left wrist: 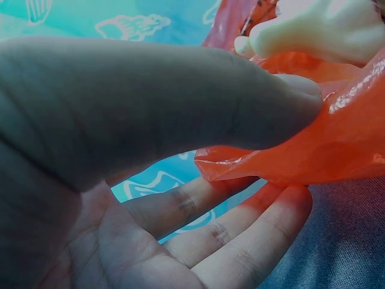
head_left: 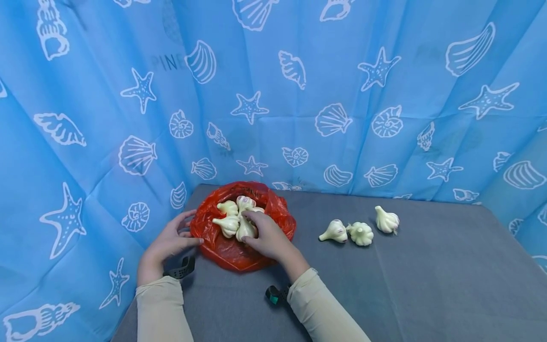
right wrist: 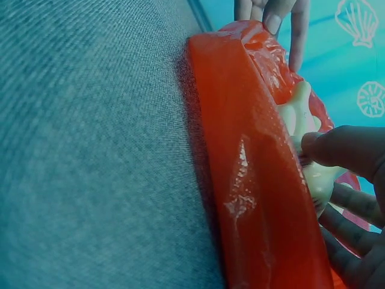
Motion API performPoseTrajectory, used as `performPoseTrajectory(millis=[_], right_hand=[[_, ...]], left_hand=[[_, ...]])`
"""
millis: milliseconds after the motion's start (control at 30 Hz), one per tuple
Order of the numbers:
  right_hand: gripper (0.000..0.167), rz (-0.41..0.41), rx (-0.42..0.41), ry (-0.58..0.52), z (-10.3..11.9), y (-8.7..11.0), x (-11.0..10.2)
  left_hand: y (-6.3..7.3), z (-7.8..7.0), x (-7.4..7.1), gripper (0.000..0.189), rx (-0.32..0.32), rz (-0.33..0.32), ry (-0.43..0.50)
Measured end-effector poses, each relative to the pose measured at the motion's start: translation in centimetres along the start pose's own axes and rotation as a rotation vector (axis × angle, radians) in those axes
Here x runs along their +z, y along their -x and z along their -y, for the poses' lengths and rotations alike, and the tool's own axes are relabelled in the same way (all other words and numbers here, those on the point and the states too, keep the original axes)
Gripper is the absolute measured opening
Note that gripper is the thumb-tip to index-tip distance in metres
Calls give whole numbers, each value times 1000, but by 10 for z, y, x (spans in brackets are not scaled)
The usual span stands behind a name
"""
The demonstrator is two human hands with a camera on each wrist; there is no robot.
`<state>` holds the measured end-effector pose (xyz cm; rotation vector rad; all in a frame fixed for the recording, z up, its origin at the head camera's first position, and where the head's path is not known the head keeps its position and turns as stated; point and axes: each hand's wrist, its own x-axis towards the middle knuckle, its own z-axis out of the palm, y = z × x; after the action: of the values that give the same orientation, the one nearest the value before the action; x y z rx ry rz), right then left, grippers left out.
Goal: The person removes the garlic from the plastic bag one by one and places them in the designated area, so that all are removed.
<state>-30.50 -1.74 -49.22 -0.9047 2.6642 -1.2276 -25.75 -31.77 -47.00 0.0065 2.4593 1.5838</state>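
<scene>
A red plastic bag (head_left: pixel 226 259) lies with its mouth spread wide and several garlic bulbs (head_left: pixel 229 226) heaped inside. My left hand (head_left: pixel 174 237) is at the bag's left side. In the left wrist view, its thumb (left wrist: pixel 264 105) lies over the red film, and the fingers reach beneath the edge, pinching it. My right hand (head_left: pixel 270 237) reaches into the bag from the right. Thumb and fingers are around a garlic bulb (right wrist: pixel 320 180) at the near side of the heap, partly hidden by the hand and the bag's wall.
Three more garlic bulbs (head_left: pixel 361 233) lie apart on the grey cloth-covered table (head_left: pixel 427 285), right of the bag. A blue curtain (head_left: pixel 265 95) printed with shells and starfish hangs behind and along the left. Dark straps (head_left: pixel 181 268) sit by both wrists.
</scene>
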Motion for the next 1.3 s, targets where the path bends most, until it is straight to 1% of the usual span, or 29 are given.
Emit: performPoseTrajectory(millis=[267, 400, 533, 733, 900, 1067, 1167, 1300], right_hand=[[76, 26, -6, -24, 0, 0, 0], [76, 24, -8, -21, -1, 1, -2], [76, 19, -16, -25, 0, 3, -5], [78, -6, -51, -62, 9, 7, -12], [76, -50, -82, -59, 14, 11, -26], [75, -55, -107, -59, 16, 19, -44], [74, -64, -122, -49, 13, 27, -57], [73, -93, -141, -18, 6, 42, -77]], left_hand=[[0, 0, 1, 96, 3, 7, 11], [-2, -2, 2, 95, -1, 6, 7], [-2, 0, 3, 96, -4, 5, -6], [0, 5, 1, 97, 26, 13, -4], [-1, 5, -1, 97, 40, 12, 1], [0, 5, -1, 95, 38, 10, -1], [0, 5, -1, 95, 29, 11, 0], [0, 4, -1, 97, 22, 8, -3]])
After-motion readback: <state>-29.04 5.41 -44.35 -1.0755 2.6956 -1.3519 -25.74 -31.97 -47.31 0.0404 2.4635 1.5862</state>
